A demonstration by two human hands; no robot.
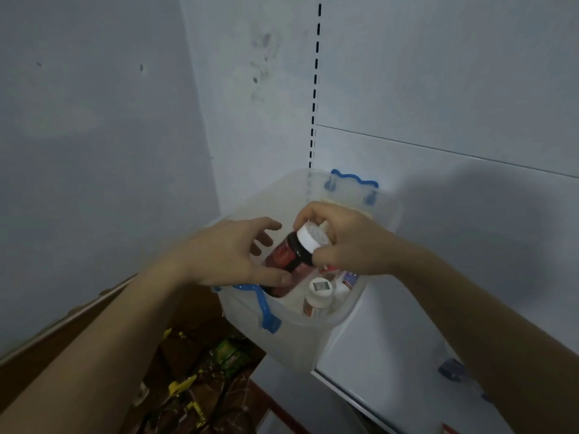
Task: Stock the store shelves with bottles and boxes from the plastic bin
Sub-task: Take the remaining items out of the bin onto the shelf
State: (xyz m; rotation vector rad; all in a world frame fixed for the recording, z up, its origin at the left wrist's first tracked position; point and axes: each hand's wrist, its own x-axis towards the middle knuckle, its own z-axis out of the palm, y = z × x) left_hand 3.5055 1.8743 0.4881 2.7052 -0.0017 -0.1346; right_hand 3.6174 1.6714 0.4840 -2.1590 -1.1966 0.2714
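A clear plastic bin (329, 327) with blue handles sits at the left end of a white shelf (407, 339), partly past its edge. Above the bin, my right hand (347, 242) grips the white cap of a dark brown bottle (289, 253) with a red label, which is tilted. My left hand (232, 252) reaches in from the left, thumb under the bottle's body and fingers spread beside it. Inside the bin stand a white-capped bottle (316, 296) and other white containers (346, 285), partly hidden by my hands.
The white back panel and a slotted upright (315, 89) rise behind the bin, with a grey wall to the left. Below left is a brown box (194, 371) of yellow and green items. A small blue thing (452, 369) lies on the shelf at right.
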